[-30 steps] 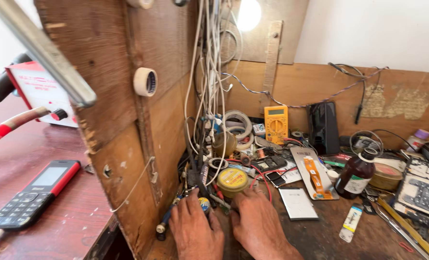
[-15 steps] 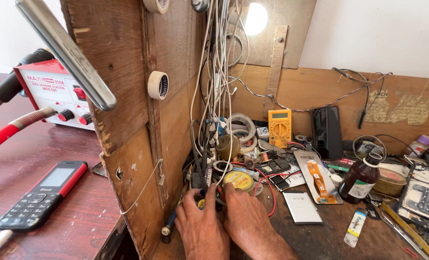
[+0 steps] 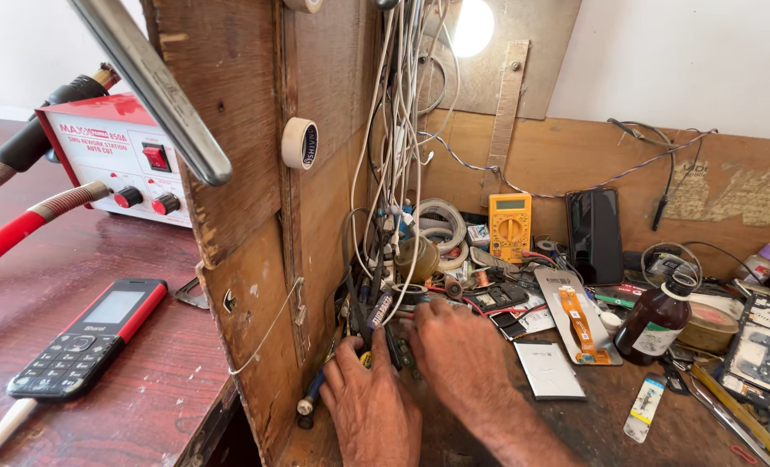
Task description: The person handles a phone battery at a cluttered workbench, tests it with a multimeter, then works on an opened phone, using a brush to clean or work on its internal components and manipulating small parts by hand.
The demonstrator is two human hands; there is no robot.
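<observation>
Item: bundle of small tools (image 3: 376, 320), standing at the desk (image 3: 592, 415) corner, 12 o'clock of both hands. Left hand (image 3: 369, 405) fingers curled among the handles; right hand (image 3: 458, 353) fingers' hold cannot be told. Likely light, stiff, loosely stacked; best gripped by the handles.

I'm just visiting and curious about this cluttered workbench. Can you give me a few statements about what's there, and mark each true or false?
1. Both hands, left hand and right hand, reach among the tools and cables at the foot of the wooden board. True.
2. The yellow multimeter lies on the red table. False: it stands against the back wall.
3. A keypad phone lies left of the board. True.
4. The brown bottle lies tipped over. False: it stands upright.
</observation>
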